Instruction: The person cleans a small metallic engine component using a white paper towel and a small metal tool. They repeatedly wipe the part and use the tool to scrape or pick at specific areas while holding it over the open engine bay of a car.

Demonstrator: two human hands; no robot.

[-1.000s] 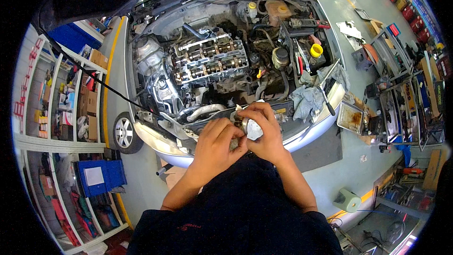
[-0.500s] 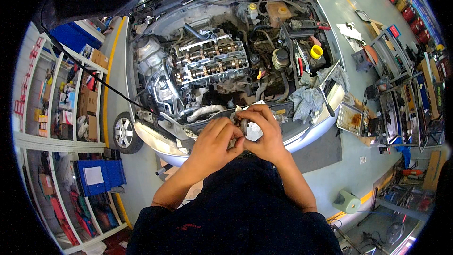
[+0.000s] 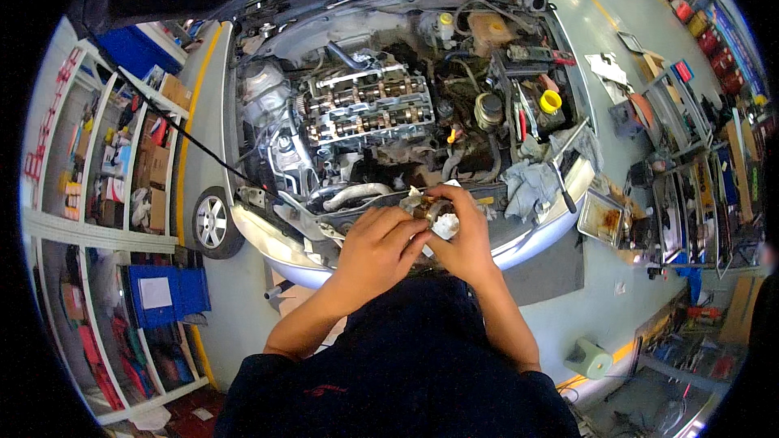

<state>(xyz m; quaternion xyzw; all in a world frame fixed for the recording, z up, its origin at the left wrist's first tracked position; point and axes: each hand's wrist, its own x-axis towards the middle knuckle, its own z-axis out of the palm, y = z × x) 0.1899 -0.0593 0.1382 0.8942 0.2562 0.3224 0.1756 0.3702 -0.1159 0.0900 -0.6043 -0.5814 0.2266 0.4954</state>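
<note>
Engine (image 3: pixel 369 109): far, left of centre.
Left hand (image 3: pixel 377 245): near, fingers bent narrowly at the metal part (image 3: pixel 432 211); grip cannot be told.
Metal part: small, near centre.
Right hand (image 3: pixel 466 237): thumb and fingers curved around metal part and white paper (image 3: pixel 445 225).
Rag (image 3: pixel 527 186): right, grey-blue, crumpled beside a dark-handled bar (image 3: pixel 565 186).

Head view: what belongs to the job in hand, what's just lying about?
Likely in the job:
- small metal part, between left hand and right hand
- white wad, paper or cloth, at the right hand
- opened engine, probably

Apparently just lying about:
- grey-blue rag
- red-handled pliers
- metal tray
- green stool
</note>
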